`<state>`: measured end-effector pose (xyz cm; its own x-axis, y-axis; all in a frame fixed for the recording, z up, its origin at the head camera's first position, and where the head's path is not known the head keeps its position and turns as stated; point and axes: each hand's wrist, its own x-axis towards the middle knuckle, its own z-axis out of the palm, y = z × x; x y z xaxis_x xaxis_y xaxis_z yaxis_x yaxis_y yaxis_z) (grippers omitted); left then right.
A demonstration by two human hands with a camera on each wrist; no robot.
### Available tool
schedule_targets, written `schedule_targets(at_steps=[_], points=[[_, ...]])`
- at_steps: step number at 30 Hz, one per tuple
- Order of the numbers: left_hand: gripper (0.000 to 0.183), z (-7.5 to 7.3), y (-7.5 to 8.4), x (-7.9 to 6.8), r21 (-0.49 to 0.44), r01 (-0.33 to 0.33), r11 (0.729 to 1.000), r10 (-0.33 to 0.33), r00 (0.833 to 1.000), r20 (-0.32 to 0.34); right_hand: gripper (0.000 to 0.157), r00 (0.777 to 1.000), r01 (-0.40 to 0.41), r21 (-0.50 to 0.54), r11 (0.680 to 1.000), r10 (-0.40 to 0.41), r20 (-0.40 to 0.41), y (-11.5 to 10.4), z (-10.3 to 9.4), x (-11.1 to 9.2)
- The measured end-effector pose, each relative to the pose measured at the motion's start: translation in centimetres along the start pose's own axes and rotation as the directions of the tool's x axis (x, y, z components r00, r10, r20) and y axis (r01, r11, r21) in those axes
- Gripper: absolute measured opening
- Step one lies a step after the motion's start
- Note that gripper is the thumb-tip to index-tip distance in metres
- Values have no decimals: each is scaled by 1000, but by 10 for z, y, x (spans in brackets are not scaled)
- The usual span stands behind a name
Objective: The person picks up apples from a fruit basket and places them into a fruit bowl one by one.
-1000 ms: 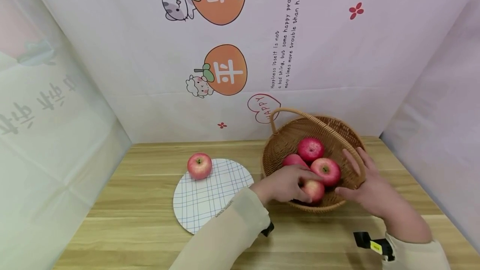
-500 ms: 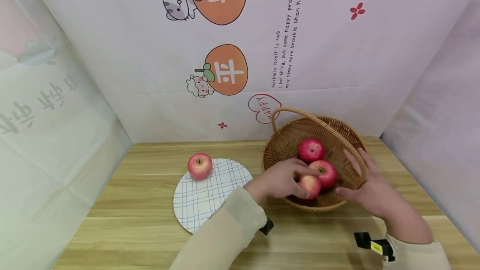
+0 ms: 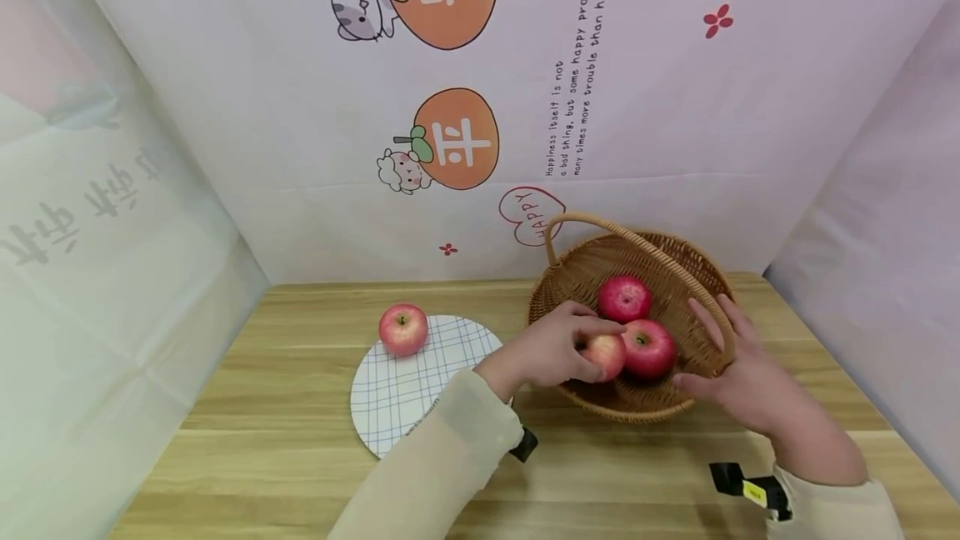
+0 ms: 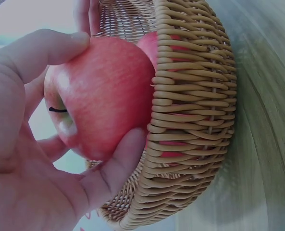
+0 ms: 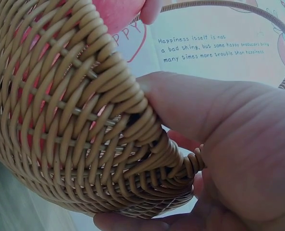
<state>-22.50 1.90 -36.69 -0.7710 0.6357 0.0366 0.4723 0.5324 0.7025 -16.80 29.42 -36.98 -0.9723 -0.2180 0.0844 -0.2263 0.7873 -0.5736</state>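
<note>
My left hand [image 3: 551, 347] holds a red apple [image 3: 606, 355] by its sides, thumb and fingers curved around it. In the left wrist view this apple [image 4: 104, 91] is at the rim of the wicker basket [image 4: 195, 96], its stem facing the palm. My right hand [image 3: 750, 382] grips the right rim of the basket [image 3: 637, 417] by the foot of the handle. In the right wrist view its thumb lies over the rim and fingers are underneath, partly hidden. Two more apples, one at the back [image 3: 624, 298] and one in front [image 3: 651, 348], show inside the basket.
Left of the basket lies a round plate [image 3: 397, 407] with a blue grid pattern. An apple [image 3: 403, 329] sits on its back left edge. The basket's tall handle [image 3: 637, 240] arches over its opening. Printed cloth [image 3: 337, 232] hangs behind the wooden table [image 3: 240, 440].
My left hand has drawn the apple leftward and up, away from the other apples, towards the basket's left rim. The right hand has stayed on the basket.
</note>
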Motion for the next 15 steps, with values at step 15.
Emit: schedule_targets(at_steps=[15], points=[[62, -29, -1, -18, 37, -45, 998, 46, 998, -37, 112, 1000, 4, 19, 1000, -4, 5, 1, 0, -1]])
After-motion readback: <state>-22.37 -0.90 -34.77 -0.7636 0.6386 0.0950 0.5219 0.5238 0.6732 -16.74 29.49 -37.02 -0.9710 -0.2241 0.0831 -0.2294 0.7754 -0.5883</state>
